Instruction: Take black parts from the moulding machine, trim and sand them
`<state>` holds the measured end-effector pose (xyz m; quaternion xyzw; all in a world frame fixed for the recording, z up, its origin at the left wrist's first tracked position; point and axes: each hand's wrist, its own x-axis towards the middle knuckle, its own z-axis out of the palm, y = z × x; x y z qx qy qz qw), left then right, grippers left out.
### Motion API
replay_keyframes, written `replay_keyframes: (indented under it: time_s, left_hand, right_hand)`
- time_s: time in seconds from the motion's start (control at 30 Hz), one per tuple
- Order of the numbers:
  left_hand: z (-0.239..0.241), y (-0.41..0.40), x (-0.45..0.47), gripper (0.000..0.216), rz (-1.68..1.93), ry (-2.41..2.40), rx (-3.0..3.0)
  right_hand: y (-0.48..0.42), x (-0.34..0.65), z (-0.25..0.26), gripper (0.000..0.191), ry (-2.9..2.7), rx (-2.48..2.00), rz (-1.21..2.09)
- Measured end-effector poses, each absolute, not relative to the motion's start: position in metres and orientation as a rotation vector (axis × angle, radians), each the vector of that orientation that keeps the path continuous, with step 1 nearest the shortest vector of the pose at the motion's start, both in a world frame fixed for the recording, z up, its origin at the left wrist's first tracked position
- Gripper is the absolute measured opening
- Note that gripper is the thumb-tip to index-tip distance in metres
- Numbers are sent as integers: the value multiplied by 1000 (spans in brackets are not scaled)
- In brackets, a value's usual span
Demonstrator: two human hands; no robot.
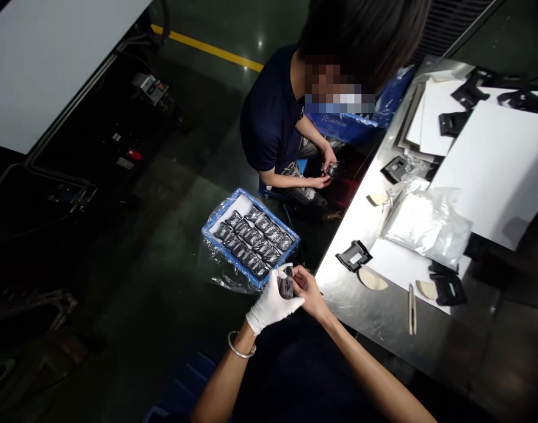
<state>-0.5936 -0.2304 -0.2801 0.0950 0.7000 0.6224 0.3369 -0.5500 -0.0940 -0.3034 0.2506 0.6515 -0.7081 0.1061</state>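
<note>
In a white glove, my left hand (271, 302) grips a black plastic part (286, 286) that looks wrapped in clear film. My bare right hand (309, 292) pinches the same part at its right side, fingers bent against it. Just beyond my hands is a blue crate (231, 267) lined with clear plastic, holding several rows of black wrapped parts (251, 236) on a white sheet. A similar black part (354, 255) lies on the metal table (352, 299) to the right of my hands.
On the table are clear plastic bags (427, 220), white sheets (498, 170), tweezers (411, 309), beige pads (373, 279) and more black parts (448, 288). A seated co-worker (273, 111) handles a wrapped item near another blue crate (346, 128). Dark machinery (149, 88) stands at the left.
</note>
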Motion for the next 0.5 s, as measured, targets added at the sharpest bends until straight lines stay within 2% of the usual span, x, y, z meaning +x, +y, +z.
replay_keyframes:
  time_s: [0.1, 0.17, 0.3, 0.4, 0.5]
  left_hand:
    - [-304, -237, -600, 95, 1529, 1672, 344]
    - [-330, -238, -613, 104, 1363, 1703, 405]
    - [-398, -239, -682, 89, 943, 2073, 347]
    - [-452, -246, -768, 76, 858, 2218, 264]
    - [-498, -253, -845, 49, 816, 2303, 234]
  right_hand:
    - [-89, -546, -312, 34, 1716, 685, -2118]
    - [-87, -541, -319, 36, 1642, 767, -2094]
    - [-84, -522, -328, 42, 1671, 1005, -1939]
    - [-83, -495, -334, 41, 1630, 1030, -1833]
    - [-89, -461, -351, 53, 1490, 1262, -1744]
